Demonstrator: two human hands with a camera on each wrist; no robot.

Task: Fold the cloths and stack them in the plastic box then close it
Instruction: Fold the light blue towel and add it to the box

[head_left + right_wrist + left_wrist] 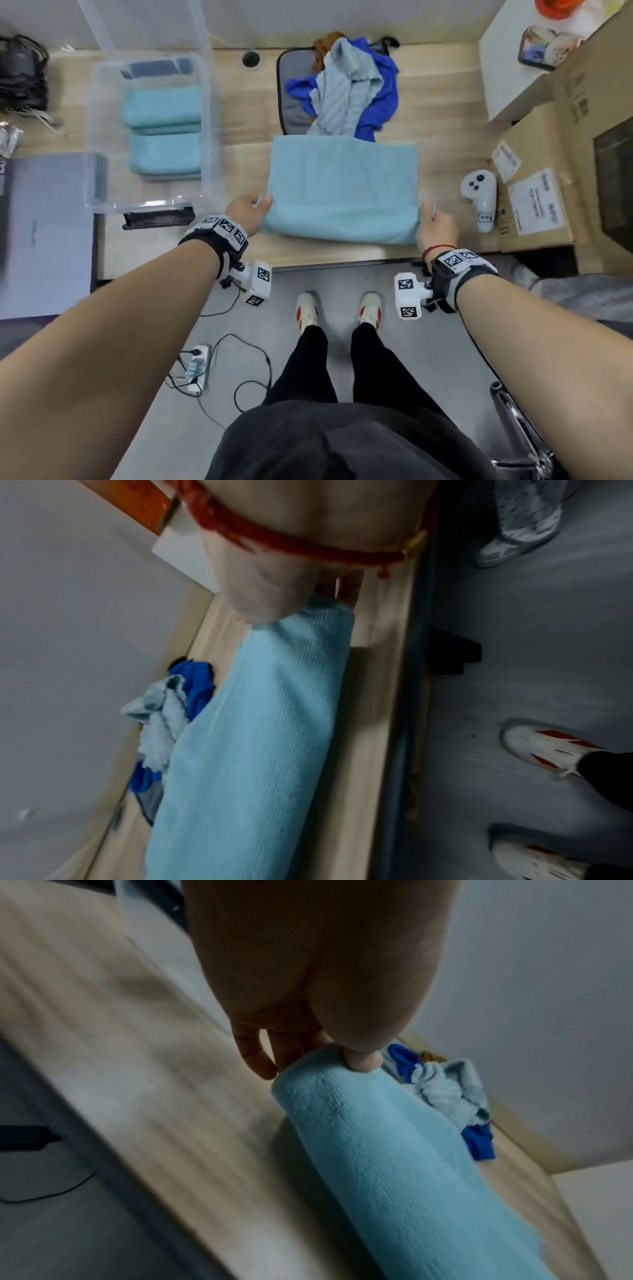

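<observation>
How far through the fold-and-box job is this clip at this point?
Roughly midway. Done: two folded light blue cloths lie in the open clear plastic box. In hand: the left hand and right hand pinch the near corners of a light blue towel part-folded on the wooden desk. Left: a heap of unfolded blue and grey cloths, then closing the box.

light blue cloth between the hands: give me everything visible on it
The light blue cloth looks like ribbed microfibre, plain, with no print. It lies mostly flat on the wooden table, and its near part is a doubled, rounded fold. The left hand pinches its near-left corner between thumb and fingers, and the right hand grips the near-right corner. Its far edge reaches the pile of unfolded cloths. The clear plastic box sits apart, to its left.
</observation>
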